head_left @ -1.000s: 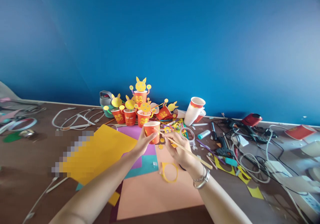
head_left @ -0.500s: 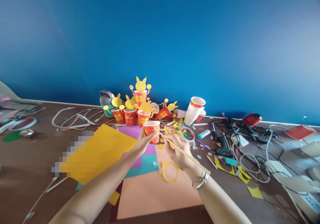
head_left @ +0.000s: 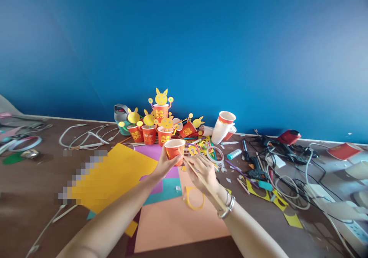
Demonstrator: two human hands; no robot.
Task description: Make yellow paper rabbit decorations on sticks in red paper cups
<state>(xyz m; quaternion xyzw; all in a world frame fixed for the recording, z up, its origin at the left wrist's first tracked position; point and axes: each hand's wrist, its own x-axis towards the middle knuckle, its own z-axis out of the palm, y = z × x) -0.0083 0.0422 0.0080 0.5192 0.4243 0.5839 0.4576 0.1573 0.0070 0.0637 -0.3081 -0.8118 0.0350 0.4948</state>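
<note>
My left hand (head_left: 165,166) is closed around a red paper cup (head_left: 174,152) with a white inside, its mouth tilted slightly toward me. My right hand (head_left: 202,171) grips a long, thin wooden stick (head_left: 201,178) like a pen. The stick's tip lies against the right part of the cup, near the rim; whether it pierces the wall I cannot tell. Behind the cup stand several red cups (head_left: 165,136) with yellow paper animal heads (head_left: 161,98) and round paper paws. Under my hands lies a peach paper sheet (head_left: 178,223) with a yellow paper ring (head_left: 195,208) on it.
Orange-yellow paper (head_left: 115,173) lies to the left. White stacked cups (head_left: 222,129) stand at the back, near a tape roll (head_left: 215,155) and paper scraps. On the right are a glue gun (head_left: 255,169), tangled cables and a power strip (head_left: 355,229). A blue wall (head_left: 184,51) rises behind.
My right hand has shifted a little left and turned, so the stick points more steeply and its tip sits higher on the cup. My left hand keeps the cup in nearly the same place.
</note>
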